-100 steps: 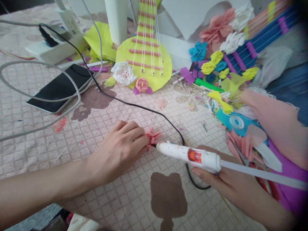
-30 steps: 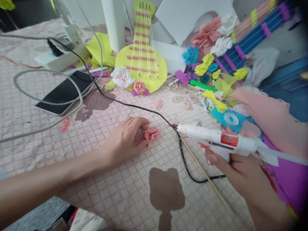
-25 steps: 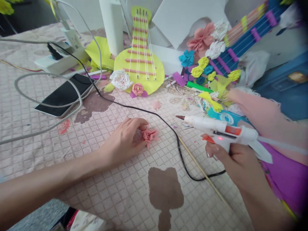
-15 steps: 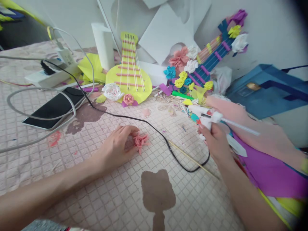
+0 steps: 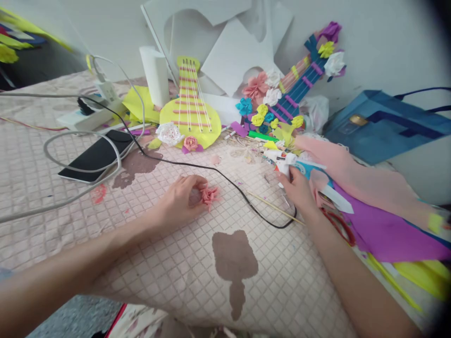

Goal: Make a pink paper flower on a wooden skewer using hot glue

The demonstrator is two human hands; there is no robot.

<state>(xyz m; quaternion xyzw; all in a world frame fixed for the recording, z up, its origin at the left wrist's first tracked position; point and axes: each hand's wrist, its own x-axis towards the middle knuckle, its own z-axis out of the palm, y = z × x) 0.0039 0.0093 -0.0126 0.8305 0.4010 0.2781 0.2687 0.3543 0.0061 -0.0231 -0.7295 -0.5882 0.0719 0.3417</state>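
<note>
Holds glue gun in right-hand grip, aligned roughly nine-to-three, well apart from pink flower pinched at nine o'clock in left-hand grip.

Pink flower of matt, crinkled paper, glue gun of smooth plastic, tablecloth of matt cloth.

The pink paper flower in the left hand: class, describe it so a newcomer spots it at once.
In front of the yellow toy guitar with white strings, on the pale checked tablecloth, find the left hand. It holds the pink paper flower. Its spiky, splayed shape sets it apart from the rounder pink paper rose at the guitar's base.
</note>
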